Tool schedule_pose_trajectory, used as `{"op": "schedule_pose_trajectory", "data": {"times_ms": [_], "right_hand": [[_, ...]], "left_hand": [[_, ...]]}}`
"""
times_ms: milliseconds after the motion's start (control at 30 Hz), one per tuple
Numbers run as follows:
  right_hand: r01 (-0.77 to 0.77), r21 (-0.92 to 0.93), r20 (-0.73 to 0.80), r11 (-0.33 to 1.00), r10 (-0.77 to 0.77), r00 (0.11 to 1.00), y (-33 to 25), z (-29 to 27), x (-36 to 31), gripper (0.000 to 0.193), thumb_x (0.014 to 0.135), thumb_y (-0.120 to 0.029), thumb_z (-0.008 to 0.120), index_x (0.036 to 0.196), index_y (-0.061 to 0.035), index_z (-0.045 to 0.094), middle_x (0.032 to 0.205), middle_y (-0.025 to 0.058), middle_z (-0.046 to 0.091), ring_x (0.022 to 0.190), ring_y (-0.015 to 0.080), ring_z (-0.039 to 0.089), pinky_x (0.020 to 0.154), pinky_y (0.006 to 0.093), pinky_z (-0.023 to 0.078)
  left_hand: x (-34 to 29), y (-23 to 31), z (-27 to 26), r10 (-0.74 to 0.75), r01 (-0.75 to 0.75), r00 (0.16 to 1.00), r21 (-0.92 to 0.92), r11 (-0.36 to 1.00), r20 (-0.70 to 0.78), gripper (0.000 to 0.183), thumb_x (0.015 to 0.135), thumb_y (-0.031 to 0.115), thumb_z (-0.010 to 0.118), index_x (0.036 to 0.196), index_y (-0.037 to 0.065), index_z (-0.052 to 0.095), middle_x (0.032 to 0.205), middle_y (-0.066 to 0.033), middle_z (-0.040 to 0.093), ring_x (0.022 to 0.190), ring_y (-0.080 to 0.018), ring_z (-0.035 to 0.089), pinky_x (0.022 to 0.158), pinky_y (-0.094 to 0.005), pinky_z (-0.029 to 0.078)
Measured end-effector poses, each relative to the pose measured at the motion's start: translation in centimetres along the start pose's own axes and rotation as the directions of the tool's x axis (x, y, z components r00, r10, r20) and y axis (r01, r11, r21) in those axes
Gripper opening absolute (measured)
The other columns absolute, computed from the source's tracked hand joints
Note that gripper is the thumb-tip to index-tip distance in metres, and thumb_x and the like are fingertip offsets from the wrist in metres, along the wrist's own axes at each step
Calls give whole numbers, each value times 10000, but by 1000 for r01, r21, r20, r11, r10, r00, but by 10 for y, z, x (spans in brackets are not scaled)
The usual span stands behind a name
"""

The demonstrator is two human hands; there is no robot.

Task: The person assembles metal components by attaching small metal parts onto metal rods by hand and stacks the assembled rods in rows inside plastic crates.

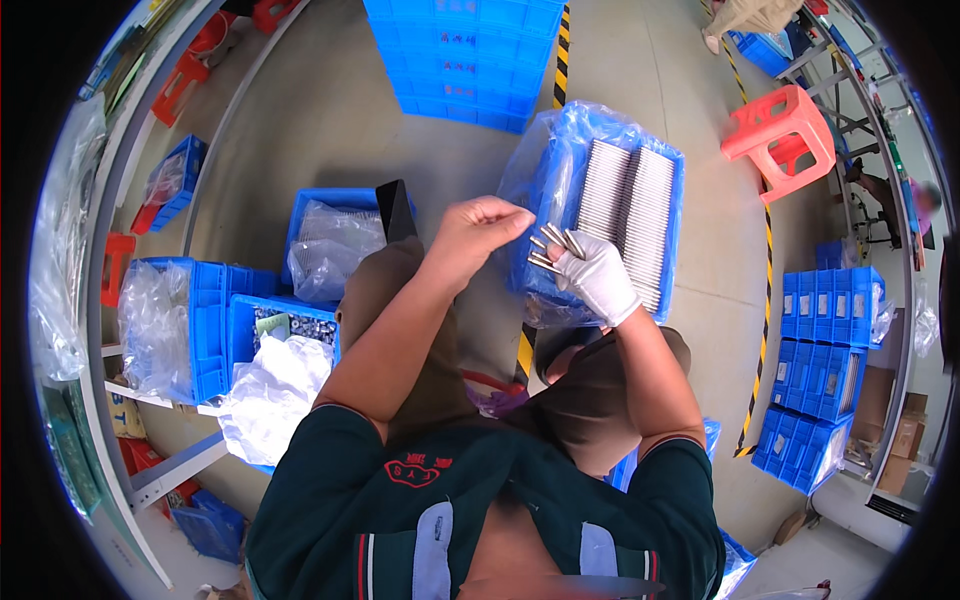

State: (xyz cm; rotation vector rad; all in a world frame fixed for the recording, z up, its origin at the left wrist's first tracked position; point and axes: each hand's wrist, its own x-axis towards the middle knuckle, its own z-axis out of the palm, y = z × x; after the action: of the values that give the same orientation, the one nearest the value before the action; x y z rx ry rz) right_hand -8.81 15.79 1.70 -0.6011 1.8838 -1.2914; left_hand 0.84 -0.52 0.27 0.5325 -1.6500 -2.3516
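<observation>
My right hand (598,282), in a white glove, is closed around several short metal pins (548,256) that stick out toward my left hand. My bare left hand (474,236) is just left of them, thumb and fingers pressed together; whether anything small is in the pinch is hidden. Beyond my right hand lies a blue crate (676,205) lined with clear plastic film (530,165). Inside it are two long rows of closely stacked metal pins (650,200), and the gloved hand is over the crate's near left part.
Blue crates (465,75) are stacked ahead. On the left are a crate with bagged parts (335,245), a bin of small metal parts (300,325) and a white plastic bag (275,390). A red stool (785,140) and stacked blue bins (815,375) are on the right.
</observation>
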Motion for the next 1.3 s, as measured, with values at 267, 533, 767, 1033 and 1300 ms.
{"op": "schedule_pose_trajectory", "data": {"times_ms": [267, 533, 767, 1033, 1300], "right_hand": [[22, -48, -5, 999, -22, 1000, 2, 4, 0, 229, 857, -222, 583, 796, -4, 616, 559, -22, 477, 504, 51, 413, 463, 229, 364], [23, -96, -8, 995, -24, 1000, 2, 5, 2, 251, 859, -241, 582, 764, -10, 605, 547, -20, 473, 496, 56, 408, 458, 228, 352], [-29, -103, 63, 994, 35, 997, 5, 4, 1, 250, 855, -240, 585, 787, -1, 615, 549, -21, 470, 502, 53, 405, 456, 233, 351], [-169, 65, 164, 983, 157, 974, 0, 4, -1, 246, 861, -265, 579, 744, -51, 549, 548, -38, 439, 471, 43, 364, 419, 207, 269], [-173, 45, 155, 984, 164, 974, 8, 7, 3, 251, 867, -288, 568, 746, -70, 540, 553, -41, 437, 465, 39, 361, 412, 205, 260]], "left_hand": [[0, -5, 0, -35, 26, 992, 79, 997, 117, 138, 802, 86, 623, 879, -28, 640, 871, -37, 585, 811, -96, 538, 762, -229, 411], [2, -11, -5, 34, -53, 992, 154, 987, 124, 133, 806, 63, 615, 889, -39, 635, 859, -43, 604, 804, -88, 549, 751, -224, 426], [1, -7, -1, -11, 0, 995, 108, 994, 103, 139, 779, 101, 647, 854, -15, 657, 770, -22, 598, 708, -66, 516, 648, -208, 416], [0, -10, -3, 22, -53, 989, 219, 974, 144, 130, 766, 71, 636, 858, -19, 653, 770, -35, 619, 685, -61, 516, 632, -213, 421], [-1, -11, 0, -79, 48, 985, 193, 980, 155, 139, 816, 78, 595, 896, -27, 637, 793, -46, 636, 735, -69, 557, 688, -203, 438]]}}
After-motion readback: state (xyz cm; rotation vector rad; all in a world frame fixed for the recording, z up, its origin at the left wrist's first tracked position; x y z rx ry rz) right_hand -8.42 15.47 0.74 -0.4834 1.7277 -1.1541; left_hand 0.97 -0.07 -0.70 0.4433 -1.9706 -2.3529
